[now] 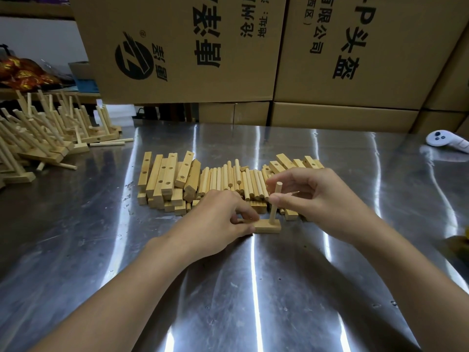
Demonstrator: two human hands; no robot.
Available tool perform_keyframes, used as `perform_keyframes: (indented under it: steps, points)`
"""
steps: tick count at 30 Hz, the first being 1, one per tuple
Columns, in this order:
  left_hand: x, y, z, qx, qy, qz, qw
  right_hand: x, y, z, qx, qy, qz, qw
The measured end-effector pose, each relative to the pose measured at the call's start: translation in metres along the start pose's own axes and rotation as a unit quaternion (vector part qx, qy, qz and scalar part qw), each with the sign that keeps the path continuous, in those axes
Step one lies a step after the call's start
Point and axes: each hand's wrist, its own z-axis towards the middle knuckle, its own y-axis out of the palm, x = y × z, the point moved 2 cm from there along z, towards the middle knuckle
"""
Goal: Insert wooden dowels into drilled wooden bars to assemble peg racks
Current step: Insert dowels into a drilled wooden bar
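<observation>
Left hand (223, 219) pinches the near end of a drilled wooden bar (266, 226) lying flat on the steel table (253, 288). Right hand (314, 196) pinches an upright dowel (275, 201) between thumb and fingers, lower end seated in the bar. Behind: stacked drilled bars (165, 181), loose dowels (228, 181). Far left: finished peg racks (38, 138). Far right: white controller (446, 141).

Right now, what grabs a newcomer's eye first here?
Centre of the steel table: the right hand pinches an upright dowel standing in a bar, which the left hand holds. Just behind lies a pile of loose bars and dowels; finished racks crowd the far left.
</observation>
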Motion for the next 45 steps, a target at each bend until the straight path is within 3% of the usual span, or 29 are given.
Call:
perform_keyframes:
  steps: [5,13,21,28,39,41,43,45]
  points:
    - [-0.001,0.0,0.001,0.002,0.004,0.002,1.0,0.002,0.005,0.002,0.004,0.047,0.099,0.994]
    - [-0.001,0.0,0.001,0.004,0.005,-0.001,1.0,-0.005,0.008,0.003,0.052,0.049,0.026,0.997]
    - [0.0,0.0,0.002,0.0,0.004,-0.001,1.0,-0.002,0.011,0.001,0.005,0.041,0.09,0.995]
    - [-0.002,0.001,0.002,0.007,0.003,-0.006,1.0,-0.002,0.012,0.003,0.022,0.05,0.105,0.993]
    - [-0.001,0.004,0.001,0.022,0.019,0.023,0.999,-0.011,0.017,-0.003,0.075,0.048,-0.027,0.996]
    - [0.001,-0.001,0.0,0.068,0.042,0.011,0.997,-0.016,0.014,-0.006,0.126,0.035,-0.068,0.989]
    - [0.0,-0.012,0.0,0.183,0.067,-0.014,0.981,-0.021,0.009,-0.008,0.197,0.016,-0.059,0.979]
    - [-0.006,-0.024,0.0,0.29,0.066,0.028,0.954,-0.025,0.005,-0.009,0.255,-0.013,-0.059,0.965]
